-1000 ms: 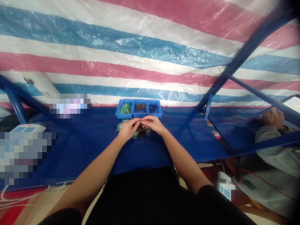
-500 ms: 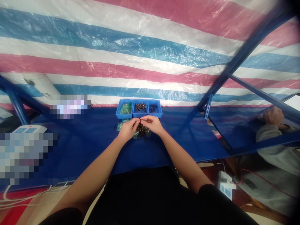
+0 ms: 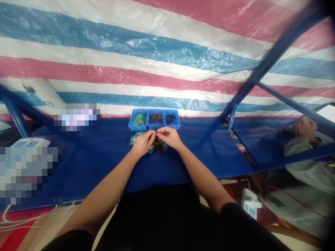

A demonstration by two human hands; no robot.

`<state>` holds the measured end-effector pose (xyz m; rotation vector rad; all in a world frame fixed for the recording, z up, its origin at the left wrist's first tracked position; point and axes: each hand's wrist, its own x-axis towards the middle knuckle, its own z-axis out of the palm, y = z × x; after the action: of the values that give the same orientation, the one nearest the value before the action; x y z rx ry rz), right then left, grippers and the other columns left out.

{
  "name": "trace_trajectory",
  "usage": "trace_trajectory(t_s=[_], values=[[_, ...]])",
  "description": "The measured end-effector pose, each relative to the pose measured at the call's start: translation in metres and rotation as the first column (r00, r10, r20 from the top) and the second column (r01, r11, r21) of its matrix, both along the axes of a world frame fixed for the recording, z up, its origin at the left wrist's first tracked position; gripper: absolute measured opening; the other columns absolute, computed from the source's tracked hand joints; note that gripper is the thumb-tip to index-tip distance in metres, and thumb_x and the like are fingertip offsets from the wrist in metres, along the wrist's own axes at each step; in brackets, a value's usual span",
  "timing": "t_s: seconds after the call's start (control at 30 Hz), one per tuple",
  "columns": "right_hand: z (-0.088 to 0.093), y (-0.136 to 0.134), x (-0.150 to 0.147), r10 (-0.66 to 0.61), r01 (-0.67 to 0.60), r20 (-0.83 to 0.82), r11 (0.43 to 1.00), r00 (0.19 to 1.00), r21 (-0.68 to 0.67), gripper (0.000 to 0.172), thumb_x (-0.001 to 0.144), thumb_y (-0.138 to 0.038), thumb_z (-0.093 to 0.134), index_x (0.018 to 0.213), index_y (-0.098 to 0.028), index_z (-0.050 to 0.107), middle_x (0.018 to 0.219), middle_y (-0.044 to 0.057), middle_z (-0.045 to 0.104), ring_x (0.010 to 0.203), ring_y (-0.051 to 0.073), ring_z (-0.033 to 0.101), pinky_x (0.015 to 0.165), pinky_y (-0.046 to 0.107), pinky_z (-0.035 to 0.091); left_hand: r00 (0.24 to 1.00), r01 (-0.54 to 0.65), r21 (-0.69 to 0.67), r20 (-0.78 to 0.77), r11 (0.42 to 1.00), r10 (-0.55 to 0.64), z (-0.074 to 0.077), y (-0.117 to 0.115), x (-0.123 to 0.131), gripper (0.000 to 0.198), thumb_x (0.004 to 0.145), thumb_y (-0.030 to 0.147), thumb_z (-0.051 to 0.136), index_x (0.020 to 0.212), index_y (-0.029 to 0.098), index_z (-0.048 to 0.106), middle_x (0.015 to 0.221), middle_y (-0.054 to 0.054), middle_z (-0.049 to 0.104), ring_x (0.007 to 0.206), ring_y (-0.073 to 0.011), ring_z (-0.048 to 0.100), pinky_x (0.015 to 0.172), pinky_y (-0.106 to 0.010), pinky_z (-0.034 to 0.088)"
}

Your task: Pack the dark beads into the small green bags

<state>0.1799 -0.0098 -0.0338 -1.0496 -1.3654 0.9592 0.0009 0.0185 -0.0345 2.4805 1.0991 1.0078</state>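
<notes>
My left hand (image 3: 141, 142) and my right hand (image 3: 170, 136) meet fingertip to fingertip, pinched around something too small to make out. Just below them on the table lies a pile of small dark parts (image 3: 159, 145). Flat green packets (image 3: 151, 150) lie around and under this pile. Behind my hands three joined blue bins stand in a row. Green packets (image 3: 140, 119) fill the left bin, small brownish metallic pieces (image 3: 156, 117) the middle one, and thin dark pieces (image 3: 171, 120) the right one.
The blue tabletop (image 3: 104, 153) stretches to both sides. A white power strip (image 3: 31, 142) and a blurred-out object stand at the left. Blue metal frame bars (image 3: 240, 90) slope down on the right, with a co-worker's hands (image 3: 305, 129) beyond. Striped sheeting (image 3: 157, 62) hangs behind.
The view has shifted slightly, so the bins and table sit a little higher. My hands stay together over the pile with almost no change in their pinch.
</notes>
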Motion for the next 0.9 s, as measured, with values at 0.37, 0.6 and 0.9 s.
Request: trace_trajectory(t_s=[0.37,0.6,0.9], values=[[0.007,-0.005,-0.001,0.004,-0.004,0.01,1.0,1.0,-0.011,0.031,0.073,-0.04,0.071,0.092,-0.015,0.07,0.084,0.006,0.07,0.071,0.014,0.063,0.07,0.029,0.053,1.0,-0.018,0.09,0.009,0.996,0.018,-0.007,0.006,-0.002,0.027,0.092,0.038,0.048,0.102,0.021,0.067,0.077,-0.002,0.07,0.066,-0.0142,0.063,0.063,-0.023,0.045],[0.011,-0.006,-0.002,-0.018,0.017,-0.011,0.999,1.0,-0.044,0.034,0.07,-0.042,0.072,0.093,-0.016,0.069,0.079,0.005,0.069,0.068,0.014,0.063,0.068,0.029,0.053,0.999,-0.014,0.063,0.035,0.998,0.011,-0.003,0.004,-0.002,0.028,0.091,0.04,0.05,0.105,0.021,0.066,0.068,0.001,0.066,0.059,-0.0115,0.06,0.06,-0.021,0.044],[0.01,-0.006,-0.002,0.016,-0.018,-0.027,0.999,0.999,-0.049,0.037,0.071,-0.044,0.071,0.096,-0.016,0.067,0.078,0.004,0.069,0.065,0.014,0.063,0.069,0.03,0.054,1.0,-0.027,0.057,0.004,0.998,0.027,-0.002,0.003,-0.002,0.027,0.093,0.038,0.048,0.104,0.023,0.067,0.076,0.0,0.07,0.064,-0.0128,0.063,0.061,-0.021,0.044]])
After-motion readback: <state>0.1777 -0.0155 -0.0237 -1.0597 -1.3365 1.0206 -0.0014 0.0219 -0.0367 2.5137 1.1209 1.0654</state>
